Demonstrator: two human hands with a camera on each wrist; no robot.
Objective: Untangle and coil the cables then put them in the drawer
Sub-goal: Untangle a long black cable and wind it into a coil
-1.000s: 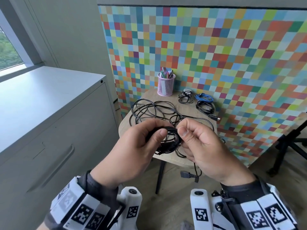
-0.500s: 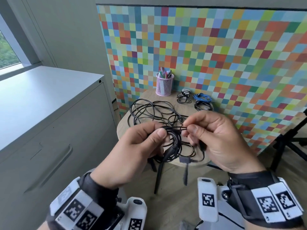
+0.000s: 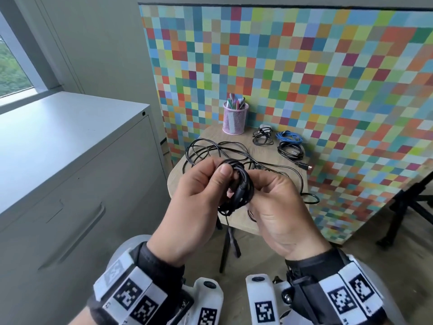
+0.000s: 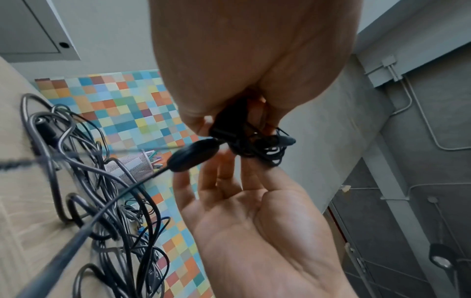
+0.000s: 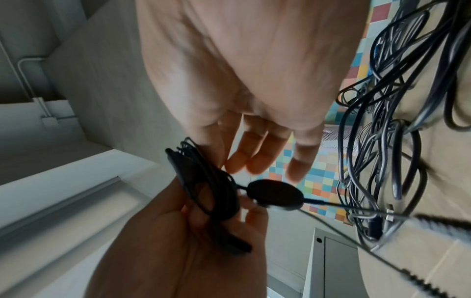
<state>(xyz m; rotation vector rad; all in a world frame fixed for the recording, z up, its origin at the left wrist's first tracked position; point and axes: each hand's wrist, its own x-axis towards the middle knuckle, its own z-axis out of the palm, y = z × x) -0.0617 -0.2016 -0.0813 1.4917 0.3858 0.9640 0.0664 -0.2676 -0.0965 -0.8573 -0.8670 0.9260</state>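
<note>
Table (image 3: 234, 141), seemingly wooden, by mosaic wall (image 3: 304, 78)

Both hands are raised at chest height, wrists close together, each fitted with a marker-tagged band. The left hand (image 3: 199, 195) has thumb and fingers curled around a small black cable coil (image 3: 239, 186) (thumb on top). The right hand (image 3: 276, 207) touches the coil with relaxed, nearly straight fingers (image 5: 257, 153).
</note>
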